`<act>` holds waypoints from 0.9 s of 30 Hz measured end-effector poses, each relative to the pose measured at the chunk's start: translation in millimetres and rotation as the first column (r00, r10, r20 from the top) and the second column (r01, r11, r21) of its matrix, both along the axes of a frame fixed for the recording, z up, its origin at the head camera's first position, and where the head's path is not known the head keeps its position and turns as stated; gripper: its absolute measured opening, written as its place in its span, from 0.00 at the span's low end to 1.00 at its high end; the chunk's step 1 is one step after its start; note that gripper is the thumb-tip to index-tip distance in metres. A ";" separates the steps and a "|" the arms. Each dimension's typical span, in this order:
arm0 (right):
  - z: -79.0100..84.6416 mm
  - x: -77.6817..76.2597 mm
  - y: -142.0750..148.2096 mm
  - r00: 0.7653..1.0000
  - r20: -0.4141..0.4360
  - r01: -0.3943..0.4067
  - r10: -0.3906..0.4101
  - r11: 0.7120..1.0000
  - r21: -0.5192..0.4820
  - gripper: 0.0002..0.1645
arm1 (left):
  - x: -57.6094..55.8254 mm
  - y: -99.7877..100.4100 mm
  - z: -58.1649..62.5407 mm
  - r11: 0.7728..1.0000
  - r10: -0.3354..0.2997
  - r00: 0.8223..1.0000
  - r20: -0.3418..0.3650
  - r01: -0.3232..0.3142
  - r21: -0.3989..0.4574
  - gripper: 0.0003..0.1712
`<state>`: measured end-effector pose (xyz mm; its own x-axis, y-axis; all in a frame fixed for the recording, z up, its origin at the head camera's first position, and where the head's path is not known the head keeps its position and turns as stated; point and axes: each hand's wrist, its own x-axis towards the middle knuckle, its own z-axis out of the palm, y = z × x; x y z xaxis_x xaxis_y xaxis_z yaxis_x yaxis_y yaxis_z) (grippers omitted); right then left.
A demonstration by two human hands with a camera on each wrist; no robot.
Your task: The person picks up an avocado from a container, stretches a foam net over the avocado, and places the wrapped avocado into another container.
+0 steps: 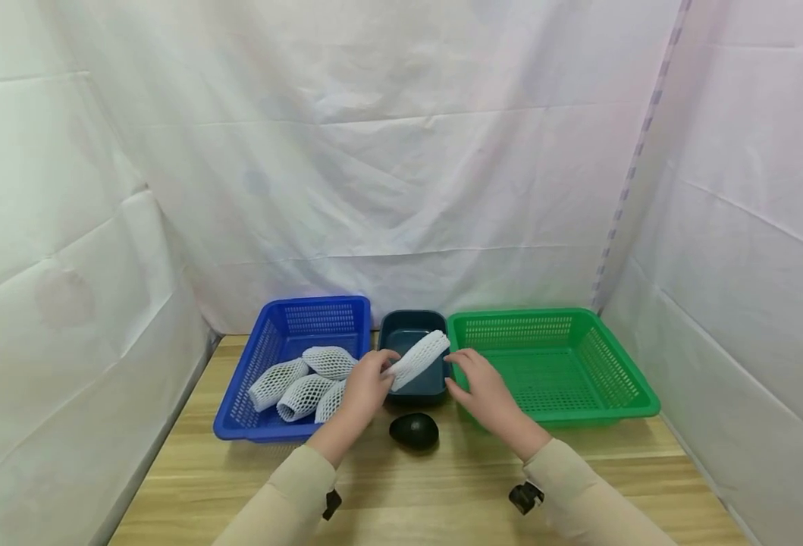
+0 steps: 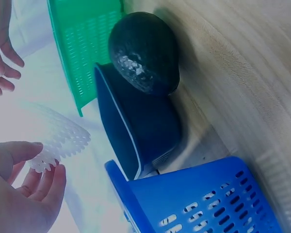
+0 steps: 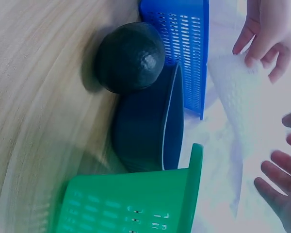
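Note:
My left hand (image 1: 367, 384) pinches one end of a white foam net sleeve (image 1: 420, 359), which slants up to the right above the dark teal bin (image 1: 411, 318). In the left wrist view the thumb and fingers grip the sleeve's scalloped edge (image 2: 46, 162). Close to the sleeve's far end is my right hand (image 1: 481, 385), its fingers spread and holding nothing. In the right wrist view those fingers (image 3: 276, 177) stand apart from the sleeve. A dark avocado (image 1: 414, 431) lies on the table in front of the bin, between the forearms.
At the left, a blue basket (image 1: 240, 379) contains several foam-netted pieces (image 1: 305, 396). To the right stands a green basket (image 1: 558, 364) with slotted walls. Both flank the teal bin on a wooden table (image 1: 428, 500), with white cloth (image 1: 401, 189) hanging behind and at the sides.

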<state>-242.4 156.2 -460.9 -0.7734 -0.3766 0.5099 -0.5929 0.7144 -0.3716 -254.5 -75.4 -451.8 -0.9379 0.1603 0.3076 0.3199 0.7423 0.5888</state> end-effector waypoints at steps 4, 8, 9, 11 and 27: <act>-0.8 -0.6 0.9 0.998 -0.040 0.034 -0.039 0.994 -0.105 0.30 | 9.6 -4.4 2.8 1.000 -0.015 1.000 -0.018 0.015 0.001 0.14; -0.9 1.9 -2.0 0.999 -0.038 0.029 -0.035 0.989 -0.146 0.32 | 19.0 -9.5 4.2 0.999 -0.025 0.999 -0.021 0.025 0.021 0.15; -0.5 3.5 -3.5 0.999 -0.033 0.021 -0.026 0.987 -0.157 0.30 | 21.5 -11.1 4.1 0.999 -0.027 0.999 -0.021 0.027 0.027 0.15; -0.9 6.4 -6.8 0.999 -0.035 -0.005 -0.002 0.983 -0.183 0.27 | 26.8 -14.5 2.6 0.999 -0.031 0.999 -0.021 0.032 0.034 0.16; -10.5 25.1 -22.3 0.944 -0.265 -0.260 0.194 0.935 -0.241 0.16 | 48.1 -22.0 -1.5 0.989 -0.098 0.995 -0.018 0.096 -0.110 0.40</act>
